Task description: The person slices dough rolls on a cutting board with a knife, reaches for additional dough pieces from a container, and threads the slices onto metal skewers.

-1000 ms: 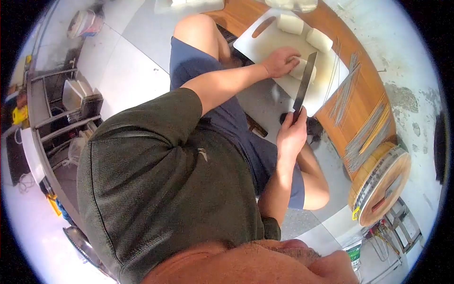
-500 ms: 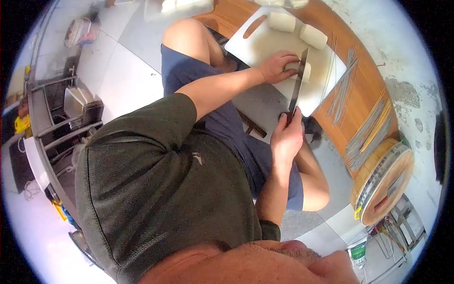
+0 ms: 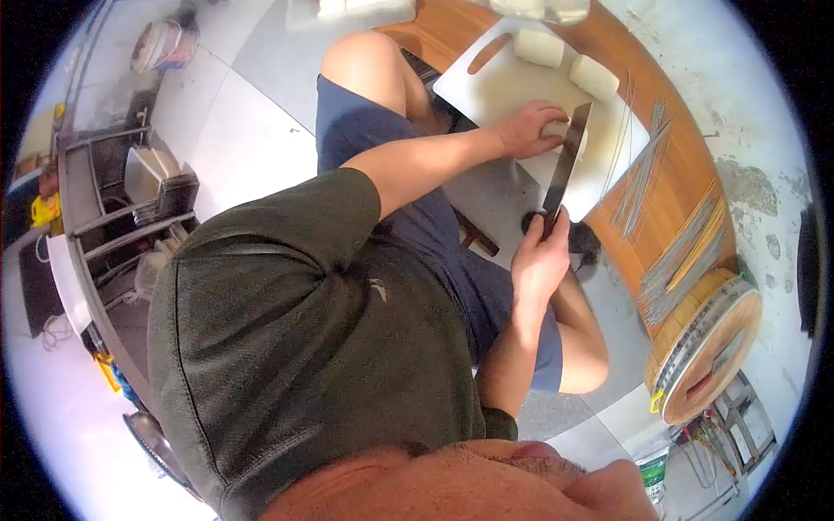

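Note:
A white cylindrical piece lies on the white cutting board, partly hidden by my left hand, whose fingers are bent around it. My right hand grips the dark handle of a long knife. The knife's blade runs over the board, right beside the fingers of my left hand, and crosses in front of the white piece. Whether the blade touches the piece cannot be made out. Two more white cylinders, one near the board's handle slot and another beside it, lie on the board.
Thin metal skewers lie by the board on the wooden table, with a larger bundle farther along. A round wooden drum-shaped object stands past the bundle. White food fills a clear container at the top edge.
The whole view has shifted, so the board and hands appear farther right and slightly lower. More of the knife blade's flat side shows. My left hand stays at the white piece.

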Motion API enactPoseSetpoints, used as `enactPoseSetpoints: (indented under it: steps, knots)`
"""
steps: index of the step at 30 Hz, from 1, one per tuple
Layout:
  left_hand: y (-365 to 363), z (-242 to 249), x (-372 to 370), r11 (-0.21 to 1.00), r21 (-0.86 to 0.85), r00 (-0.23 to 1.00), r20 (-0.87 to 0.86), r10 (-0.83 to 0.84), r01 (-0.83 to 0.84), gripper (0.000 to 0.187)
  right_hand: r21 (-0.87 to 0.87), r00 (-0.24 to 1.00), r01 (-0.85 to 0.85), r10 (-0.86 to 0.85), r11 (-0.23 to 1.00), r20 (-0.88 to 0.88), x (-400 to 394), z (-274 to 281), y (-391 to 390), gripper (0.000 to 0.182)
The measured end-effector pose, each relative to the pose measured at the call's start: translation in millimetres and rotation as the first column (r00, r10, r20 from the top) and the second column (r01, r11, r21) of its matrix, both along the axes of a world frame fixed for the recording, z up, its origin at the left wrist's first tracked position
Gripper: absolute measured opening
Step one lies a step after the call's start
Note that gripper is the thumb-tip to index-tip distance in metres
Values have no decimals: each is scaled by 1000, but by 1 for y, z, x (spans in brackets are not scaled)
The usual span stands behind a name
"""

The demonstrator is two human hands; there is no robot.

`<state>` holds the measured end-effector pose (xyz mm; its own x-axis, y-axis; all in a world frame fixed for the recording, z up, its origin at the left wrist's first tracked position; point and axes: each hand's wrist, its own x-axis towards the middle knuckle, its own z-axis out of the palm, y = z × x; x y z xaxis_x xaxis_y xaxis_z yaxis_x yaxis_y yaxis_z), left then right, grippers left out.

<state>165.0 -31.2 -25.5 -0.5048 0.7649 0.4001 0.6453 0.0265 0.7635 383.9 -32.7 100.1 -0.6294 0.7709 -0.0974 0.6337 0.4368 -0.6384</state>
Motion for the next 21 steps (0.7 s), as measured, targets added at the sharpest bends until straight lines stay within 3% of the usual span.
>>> enactPoseSetpoints:
  steps: [2,5,8,11,17,21]
  knots:
    - [-3,3,2,998,-48,998,-44,39,-41,39,22,1000,-18,18,1000,-1,1,-2,1,40]
    - [-3,3,4,994,3,978,181,106,-108,34,-44,999,-21,23,999,45,0,6,3,42]
    - [-2,-7,-11,961,6,902,347,257,-276,32,-76,996,-24,31,997,82,-2,11,3,43]
    - [-10,-4,-18,960,-39,897,349,272,-277,32,-51,997,-43,46,998,61,-1,9,4,43]
    - [-4,-1,3,992,2,992,3,127,-127,38,-22,998,-40,41,999,55,-2,8,3,40]
    - [7,-3,12,991,-2,986,-100,130,-131,38,-56,991,-34,41,998,125,-5,19,4,40]
